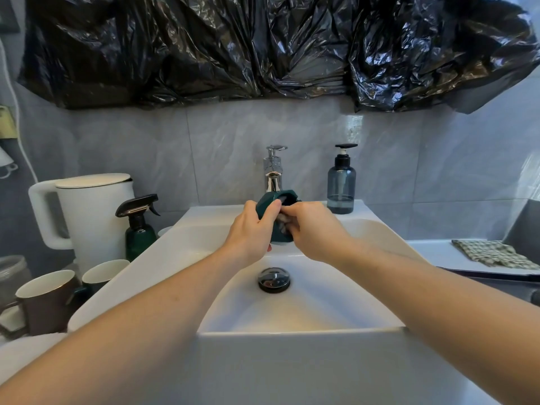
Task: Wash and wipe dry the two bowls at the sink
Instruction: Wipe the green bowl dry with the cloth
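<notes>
A dark green bowl [276, 200] is held tilted over the white sink [181, 247], just below the chrome tap [273, 171]. My left hand [251, 229] grips its left rim, thumb on the outside. My right hand [312, 229] has its fingers curled at the bowl's inside, pinching something small and greyish that is mostly hidden. No water stream is visible. A second bowl is not in sight.
A soap pump bottle [341, 182] stands right of the tap. A checked cloth [493, 254] lies on the right counter. Left of the sink stand a green spray bottle [139, 226], a white kettle [93, 211] and two mugs [46, 299]. The drain plug [274, 279] sits mid-basin.
</notes>
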A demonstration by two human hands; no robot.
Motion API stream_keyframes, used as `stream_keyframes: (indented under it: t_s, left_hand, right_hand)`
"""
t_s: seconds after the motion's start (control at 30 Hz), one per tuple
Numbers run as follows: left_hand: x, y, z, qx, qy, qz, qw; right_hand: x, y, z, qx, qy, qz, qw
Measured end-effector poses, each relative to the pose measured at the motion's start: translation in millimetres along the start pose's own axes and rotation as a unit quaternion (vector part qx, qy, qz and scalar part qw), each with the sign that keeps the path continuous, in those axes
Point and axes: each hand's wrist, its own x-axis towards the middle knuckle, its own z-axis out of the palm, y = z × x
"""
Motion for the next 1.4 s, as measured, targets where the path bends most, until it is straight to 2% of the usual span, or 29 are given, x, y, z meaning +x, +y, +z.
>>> stream_keyframes:
  t_s: [0.07,0.13,0.23,0.33,0.53,0.73,0.9,1.07,1.17,1.3,1.4]
  left_hand:
    - [-2.7,2.0,3.8,0.008,-0.017,0.01,1.0]
    - [-3.5,3.1,6.6,0.005,-0.023,0.015,1.0]
    - [-0.3,2.3,5.3,-0.014,-0.012,0.003,1.0]
    - [2.3,-1.2,-1.3,-0.016,0.006,-0.005,1.0]
    - [-1.8,1.7,-7.9,0.018,0.034,0.008,0.999]
    - [-10.1,6.1,0.1,0.036,-0.006,0.039,0.999]
    - [-10.4,5.8,8.3,0.037,-0.015,0.051,0.998]
    - [-7.1,0.5,3.2,0.031,0.002,0.052,0.998]
    - [-3.2,-1.0,-2.6,0.007,0.013,0.049,0.999]
    - [3.2,-3.3,-3.8,-0.017,0.028,0.032,0.999]
    - [2.8,-2.6,-6.6,-0.008,0.038,0.03,0.999]
  right_hand:
    - [-1.0,3.7,-1.9,-0.002,0.041,0.039,0.998]
    - [-2.0,7.8,-2.2,0.031,0.06,0.043,0.997]
    - [-2.4,8.8,0.9,0.073,0.017,-0.034,0.997]
    - [2.2,6.1,5.3,0.057,-0.021,-0.087,0.994]
    - [1.3,4.6,2.7,-0.085,-0.004,-0.071,0.994]
    - [0.3,10.8,-8.1,-0.185,0.061,0.008,0.981]
    - [0.2,16.4,-10.5,-0.107,0.085,0.057,0.989]
    - [-1.7,9.9,0.7,0.022,0.04,-0.051,0.998]
    - [0.1,6.4,6.2,0.098,-0.009,-0.065,0.993]
    - [-0.9,1.5,1.4,0.086,-0.033,-0.029,0.995]
    - [-4.0,-0.2,-3.8,0.04,-0.019,-0.004,0.999]
